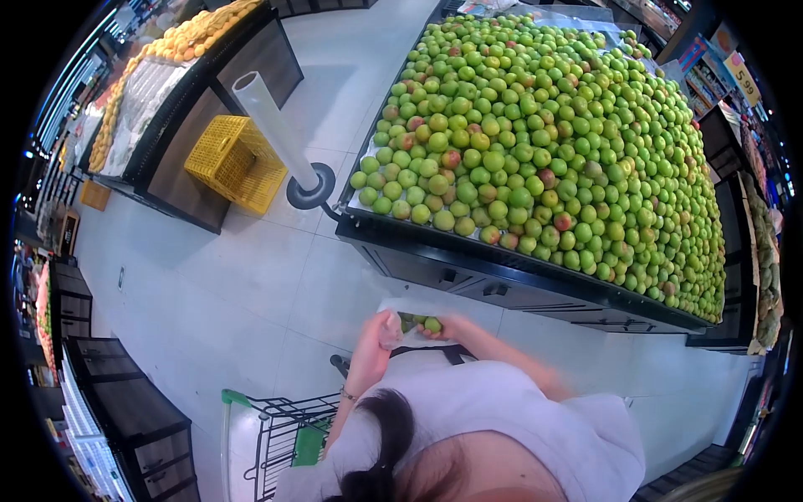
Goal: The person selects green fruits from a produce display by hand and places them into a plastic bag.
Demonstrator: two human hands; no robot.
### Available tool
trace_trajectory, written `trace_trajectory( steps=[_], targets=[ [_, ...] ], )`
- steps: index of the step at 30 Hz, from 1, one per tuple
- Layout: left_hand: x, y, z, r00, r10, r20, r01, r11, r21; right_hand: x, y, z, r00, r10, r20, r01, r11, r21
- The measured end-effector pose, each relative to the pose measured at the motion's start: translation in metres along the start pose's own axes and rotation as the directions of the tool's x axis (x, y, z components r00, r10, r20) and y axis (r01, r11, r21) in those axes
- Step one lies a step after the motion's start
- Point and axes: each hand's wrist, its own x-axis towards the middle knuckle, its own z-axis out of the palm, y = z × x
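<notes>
View: I monitor the work through the head camera, which looks down over a pale sleeve and the floor.
Left hand: I read the left hand (378, 333) as closed, fingers pinched on the gathered edge of a clear plastic bag (412, 338).
Right hand: I read the right hand (452, 325) as partly curled at the opposite side of the bag, fingers against a green fruit (432, 325); I cannot tell whether they grip the fruit, the film or both.
Bag contents: I see green fruit between the hands, partly hidden by film; I cannot confirm the count.
Bag position: in front of the torso, in the gap before the display stand (502, 258).
Fruit pile: I locate a broad pile of green fruit (552, 151), some blushed red, on top of that stand, well apart from both hands.
Bag roll: a tall roll (274, 121) leans on a black disc at the stand's near-left corner.
Cart: I note a shopping cart (309, 445) beside the left forearm.
Crate: a yellow crate (219, 159) sits on the floor at upper left.
</notes>
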Motion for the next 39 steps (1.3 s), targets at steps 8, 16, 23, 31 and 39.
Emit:
trace_trajectory(
  steps=[8, 16, 23, 31, 39],
  targets=[
    [-0.014, -0.034, -0.055, 0.997, -0.027, 0.078, 0.028, 0.999, -0.014, 0.012, 0.059, -0.017, 0.996, -0.091, 0.005, 0.091, 0.996, -0.003],
    [0.024, -0.009, -0.105, 0.807, -0.069, 0.587, 0.209, 0.962, -0.175, -0.02, 0.046, 0.041, 0.934, -0.194, -0.299, 0.117, 0.959, -0.258],
    [-0.008, 0.099, -0.102, 0.99, -0.117, 0.076, 0.129, 0.974, -0.185, 0.067, 0.008, 0.117, 0.99, -0.092, -0.103, 0.059, 0.956, -0.287],
    [0.033, 0.186, -0.218, 0.99, 0.03, 0.141, 0.0, 0.978, -0.21, 0.16, -0.009, 0.238, 0.952, -0.279, 0.125, 0.301, 0.785, -0.541],
    [0.084, 0.243, -0.274, 0.997, 0.076, -0.032, -0.082, 0.961, -0.265, 0.221, -0.036, 0.279, 0.984, -0.178, -0.005, 0.107, 0.616, -0.78]
  ],
)
